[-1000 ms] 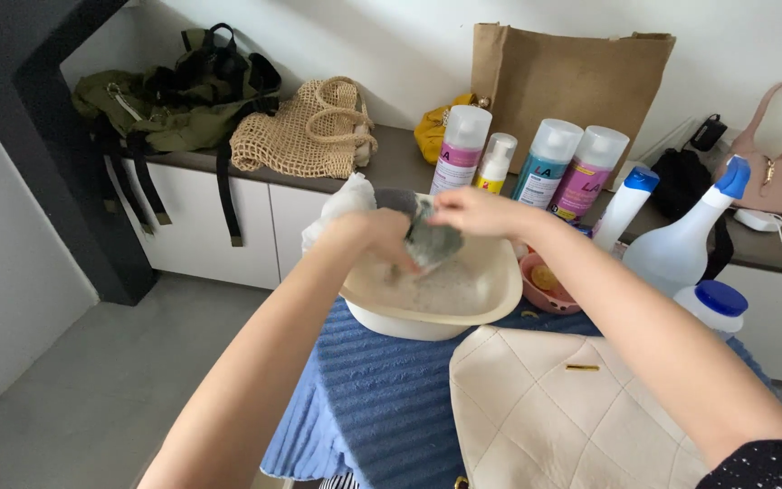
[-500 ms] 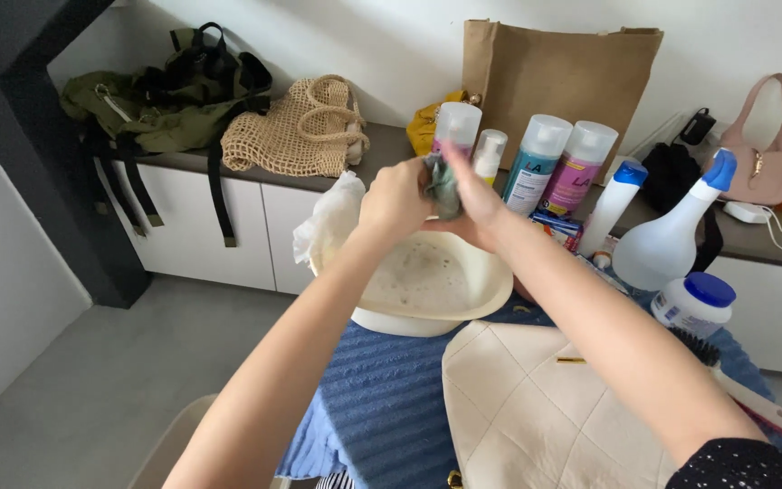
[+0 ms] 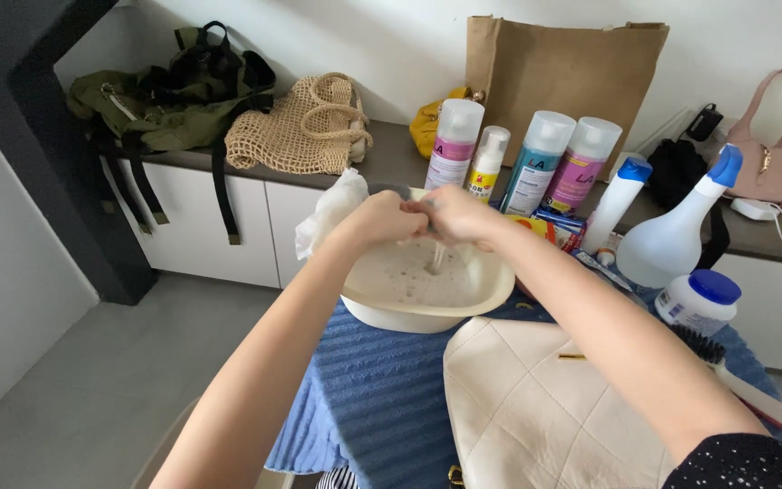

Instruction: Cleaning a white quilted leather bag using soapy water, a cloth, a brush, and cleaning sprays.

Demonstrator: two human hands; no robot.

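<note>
Hands: left hand (image 3: 380, 220) and right hand (image 3: 456, 215) clenched together, seemingly wringing a mostly hidden cloth (image 3: 430, 206) over the cream basin (image 3: 491, 290).
Surface: blue towel (image 3: 382, 389), basin at its far edge.
Room: grey floor (image 3: 92, 389), white cabinets (image 3: 201, 226).

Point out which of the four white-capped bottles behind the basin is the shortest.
The small bottle with the yellow label, second from left; its cap sits lower than those of the pink-labelled bottle, teal bottle and magenta bottle.

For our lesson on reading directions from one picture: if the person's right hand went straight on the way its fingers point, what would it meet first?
The right hand points left, fingers closed on a wrung cloth over the cream basin. It would meet the left hand first; they already look to be touching, though depth is unclear.
</note>
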